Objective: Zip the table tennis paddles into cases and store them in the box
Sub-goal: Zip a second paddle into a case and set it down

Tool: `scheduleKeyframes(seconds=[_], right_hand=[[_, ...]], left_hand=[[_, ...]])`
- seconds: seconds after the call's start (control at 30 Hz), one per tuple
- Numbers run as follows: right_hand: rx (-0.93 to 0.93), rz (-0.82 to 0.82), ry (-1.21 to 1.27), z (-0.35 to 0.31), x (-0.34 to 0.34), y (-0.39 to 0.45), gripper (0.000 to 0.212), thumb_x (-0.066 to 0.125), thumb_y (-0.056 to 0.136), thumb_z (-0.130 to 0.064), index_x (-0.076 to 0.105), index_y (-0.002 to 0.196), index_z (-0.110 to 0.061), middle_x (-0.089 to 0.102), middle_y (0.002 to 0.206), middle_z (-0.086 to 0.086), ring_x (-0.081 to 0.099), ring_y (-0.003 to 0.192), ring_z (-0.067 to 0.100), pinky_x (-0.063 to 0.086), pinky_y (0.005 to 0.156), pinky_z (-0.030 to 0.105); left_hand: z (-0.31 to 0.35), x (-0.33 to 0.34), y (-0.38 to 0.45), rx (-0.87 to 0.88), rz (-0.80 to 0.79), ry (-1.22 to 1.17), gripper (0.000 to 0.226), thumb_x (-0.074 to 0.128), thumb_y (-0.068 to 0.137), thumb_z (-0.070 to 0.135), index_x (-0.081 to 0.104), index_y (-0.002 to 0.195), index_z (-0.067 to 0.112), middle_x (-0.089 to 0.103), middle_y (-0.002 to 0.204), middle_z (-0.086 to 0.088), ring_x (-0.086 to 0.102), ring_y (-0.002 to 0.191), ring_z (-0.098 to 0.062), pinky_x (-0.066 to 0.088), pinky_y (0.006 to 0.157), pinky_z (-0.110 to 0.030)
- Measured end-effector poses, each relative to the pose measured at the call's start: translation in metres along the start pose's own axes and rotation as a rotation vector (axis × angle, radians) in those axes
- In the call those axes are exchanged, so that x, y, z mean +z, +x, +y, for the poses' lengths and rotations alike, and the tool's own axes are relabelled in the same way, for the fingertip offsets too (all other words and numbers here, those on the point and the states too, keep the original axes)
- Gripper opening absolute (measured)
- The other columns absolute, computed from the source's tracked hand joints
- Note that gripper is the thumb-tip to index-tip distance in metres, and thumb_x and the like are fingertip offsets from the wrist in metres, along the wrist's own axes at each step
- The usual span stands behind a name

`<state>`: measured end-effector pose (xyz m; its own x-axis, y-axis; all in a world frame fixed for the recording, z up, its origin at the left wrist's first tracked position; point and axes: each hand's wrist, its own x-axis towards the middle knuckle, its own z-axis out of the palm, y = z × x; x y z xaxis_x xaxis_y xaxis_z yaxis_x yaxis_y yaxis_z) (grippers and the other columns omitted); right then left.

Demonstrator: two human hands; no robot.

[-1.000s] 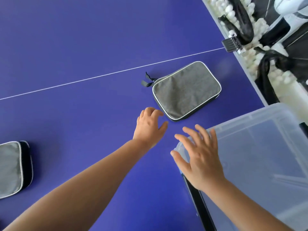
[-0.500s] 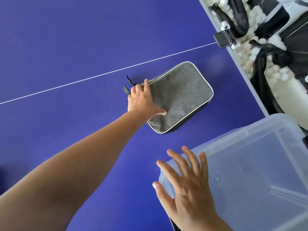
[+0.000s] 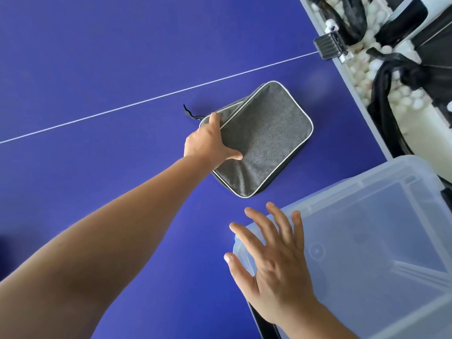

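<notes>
A grey paddle case (image 3: 266,135) with white piping lies on the blue table, its black zipper pull sticking out at the far left corner. My left hand (image 3: 208,140) grips the case's left edge, thumb on top and fingers curled over the far corner, which is raised a little. My right hand (image 3: 271,260) is spread open on the near left corner of the clear plastic box (image 3: 367,241) at the lower right. Whether anything lies in the box is hard to tell through the plastic.
The blue table (image 3: 97,57) has a white line across it. A black net clamp (image 3: 330,46) sits at the right edge. Beyond that edge are several white balls (image 3: 367,69) and black straps (image 3: 384,89).
My left hand reached forward from the table onto the case and closed on its left edge, lifting that edge slightly. My right hand stayed open at the box corner. The view shifted, dropping the second case at left.
</notes>
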<state>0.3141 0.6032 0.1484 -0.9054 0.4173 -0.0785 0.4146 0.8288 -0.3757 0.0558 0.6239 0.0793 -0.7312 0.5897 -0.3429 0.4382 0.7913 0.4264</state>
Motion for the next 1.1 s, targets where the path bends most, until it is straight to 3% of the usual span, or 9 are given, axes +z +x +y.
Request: scheduleKeyframes(seconds=[0.1,0.17,0.4,0.6,0.77,0.9,1.0,1.03,1.1], right_hand=[[-0.004,-0.002,-0.004,-0.001,-0.001,0.000,0.042,0.053,0.089,-0.055,0.062,0.125,-0.034,0.052,0.140,-0.005,0.035,0.140,0.028,0.012,0.119,0.056],[-0.012,0.006,-0.007,-0.001,-0.001,0.001,0.042,0.053,0.089,-0.054,0.063,0.123,-0.033,0.052,0.139,-0.005,0.036,0.139,0.029,0.012,0.118,0.056],[-0.024,0.028,-0.065,-0.001,0.000,0.000,0.040,0.050,0.089,-0.056,0.064,0.121,-0.034,0.053,0.136,-0.007,0.036,0.137,0.027,0.010,0.119,0.054],[-0.011,-0.007,-0.171,0.001,0.003,0.001,0.047,0.040,0.089,-0.060,0.063,0.121,-0.034,0.055,0.134,-0.004,0.037,0.135,0.029,0.019,0.113,0.059],[0.078,-0.053,-0.218,-0.021,0.005,-0.003,0.056,0.052,0.093,-0.052,0.055,0.136,-0.014,0.044,0.149,0.011,0.024,0.143,0.041,0.018,0.114,0.060],[0.088,-0.070,0.148,-0.095,0.024,-0.051,0.062,0.054,0.096,-0.046,0.042,0.145,-0.009,0.035,0.155,0.008,0.015,0.149,0.030,0.020,0.120,0.044],[0.318,-0.317,0.647,-0.169,0.034,-0.102,0.050,0.052,0.094,-0.053,0.044,0.140,-0.035,0.051,0.134,-0.026,0.045,0.129,0.007,0.036,0.104,0.020],[0.386,-0.365,0.780,-0.188,0.041,-0.117,0.040,0.053,0.093,-0.055,0.049,0.130,-0.041,0.058,0.118,-0.033,0.055,0.115,0.004,0.044,0.097,0.019],[0.491,-0.399,1.001,-0.217,0.059,-0.141,0.029,0.057,0.092,-0.052,0.054,0.119,-0.042,0.064,0.108,-0.026,0.063,0.102,0.004,0.056,0.084,0.031]], left_hand=[[-0.004,-0.004,-0.018,0.015,0.038,-0.133,0.085,0.087,0.059,0.056,0.040,0.122,0.023,0.061,0.123,0.004,0.062,0.098,-0.027,0.051,0.077,-0.038],[-0.010,-0.011,-0.033,-0.015,0.063,-0.223,0.081,0.088,0.062,0.052,0.041,0.122,0.023,0.059,0.125,0.006,0.060,0.099,-0.026,0.048,0.074,-0.034],[-0.060,-0.033,-0.122,-0.224,0.175,-0.472,0.077,0.090,0.058,0.051,0.048,0.119,0.031,0.057,0.109,0.009,0.063,0.092,-0.019,0.057,0.073,-0.036],[-0.103,-0.045,-0.223,-0.432,0.272,-0.681,0.067,0.090,0.060,0.051,0.049,0.112,0.037,0.058,0.095,0.020,0.061,0.080,0.002,0.045,0.058,-0.018],[-0.138,-0.043,-0.309,-0.580,0.342,-0.912,0.048,0.088,0.065,0.045,0.063,0.104,0.030,0.071,0.090,0.012,0.069,0.075,-0.002,0.052,0.064,-0.023],[-0.168,-0.035,-0.371,-0.711,0.345,-1.188,0.028,0.084,0.074,0.037,0.072,0.093,0.019,0.076,0.087,0.005,0.074,0.082,-0.017,0.060,0.074,-0.035],[-0.198,-0.027,-0.415,-0.792,0.355,-1.298,0.028,0.082,0.077,0.038,0.072,0.093,0.016,0.077,0.089,0.001,0.074,0.087,-0.022,0.060,0.082,-0.041],[-0.208,-0.025,-0.429,-0.806,0.360,-1.315,0.030,0.081,0.078,0.039,0.072,0.094,0.016,0.077,0.091,0.001,0.073,0.089,-0.022,0.059,0.084,-0.043],[-0.227,-0.023,-0.456,-0.846,0.364,-1.351,0.030,0.075,0.082,0.044,0.071,0.096,0.017,0.077,0.094,0.001,0.073,0.092,-0.022,0.058,0.084,-0.043]])
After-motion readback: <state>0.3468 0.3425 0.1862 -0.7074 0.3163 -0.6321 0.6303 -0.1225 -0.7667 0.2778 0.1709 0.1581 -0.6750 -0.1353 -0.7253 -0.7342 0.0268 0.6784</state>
